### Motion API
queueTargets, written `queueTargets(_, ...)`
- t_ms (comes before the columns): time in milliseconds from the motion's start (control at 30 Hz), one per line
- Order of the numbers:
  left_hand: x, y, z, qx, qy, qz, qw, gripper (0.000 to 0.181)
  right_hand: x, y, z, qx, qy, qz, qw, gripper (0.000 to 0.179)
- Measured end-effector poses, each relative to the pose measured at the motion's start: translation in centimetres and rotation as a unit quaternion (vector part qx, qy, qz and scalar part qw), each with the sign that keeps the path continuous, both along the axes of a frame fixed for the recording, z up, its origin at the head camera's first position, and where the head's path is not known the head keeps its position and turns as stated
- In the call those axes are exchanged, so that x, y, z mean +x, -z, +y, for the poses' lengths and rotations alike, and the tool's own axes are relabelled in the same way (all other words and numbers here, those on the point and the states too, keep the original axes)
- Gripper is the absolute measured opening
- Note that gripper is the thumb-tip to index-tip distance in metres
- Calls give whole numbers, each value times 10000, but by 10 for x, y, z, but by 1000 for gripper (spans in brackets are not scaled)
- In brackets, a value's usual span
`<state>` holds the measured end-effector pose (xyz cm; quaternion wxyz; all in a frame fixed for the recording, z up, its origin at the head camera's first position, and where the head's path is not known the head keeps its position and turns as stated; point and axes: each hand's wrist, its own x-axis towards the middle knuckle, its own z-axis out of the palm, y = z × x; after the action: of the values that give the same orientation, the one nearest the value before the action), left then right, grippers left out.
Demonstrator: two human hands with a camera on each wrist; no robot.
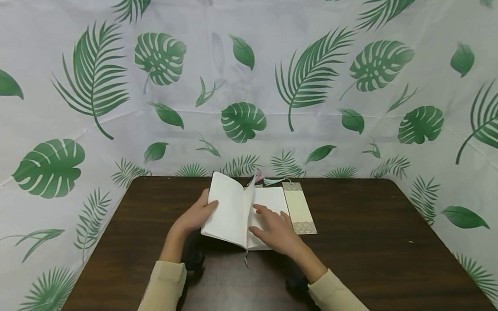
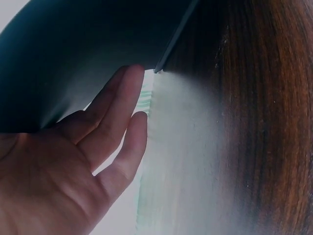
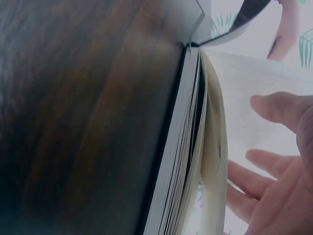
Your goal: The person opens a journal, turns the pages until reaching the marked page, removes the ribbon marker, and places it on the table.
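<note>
An open notebook with blank white pages lies on the dark wooden table, its left side lifted at a tilt. My left hand grips that left edge, thumb over the page and fingers behind. From the left wrist, the dark cover shows against the fingers. Over the right page is my right hand, fingers spread and loosely bent, holding nothing. One page stands upright near the spine. In the right wrist view, the page edges are stacked beside the right hand. A thin ribbon hangs out at the bottom.
A cream bookmark with glittery ends lies just right of the notebook. Behind the notebook are a teal tassel and a pink tassel. A leaf-print curtain surrounds the far side of the table.
</note>
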<state>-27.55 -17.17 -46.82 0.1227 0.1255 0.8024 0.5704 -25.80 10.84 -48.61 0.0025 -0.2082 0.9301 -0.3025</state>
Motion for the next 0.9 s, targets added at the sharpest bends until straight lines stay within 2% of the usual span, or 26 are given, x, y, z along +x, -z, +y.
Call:
queueTargets(200, -2, 5, -1, 223, 127, -12, 9997, 65, 9, 1, -4, 259, -295, -29, 9992, 60)
queueTargets(433, -4, 4, 2, 607, 382, 83, 9974, 56, 15, 1, -7, 575, -742, 63, 9956, 58)
queueTargets(533, -5, 3, 3, 611, 265, 22, 9978, 60, 16, 1, -7, 622, -789, 104, 9949, 58)
queueTargets(667, -3, 1, 5, 382, -162, -204, 9989, 70, 18, 0, -8, 673, -797, 93, 9945, 57)
queueTargets(767, -2, 0, 5, 255, -253, -226, 9991, 69, 18, 1, -8, 790, -824, 116, 9934, 58)
queueTargets(900, 0, -1, 5, 105, -215, -60, 9997, 67, 16, 3, -9, 819, -924, 140, 9922, 60)
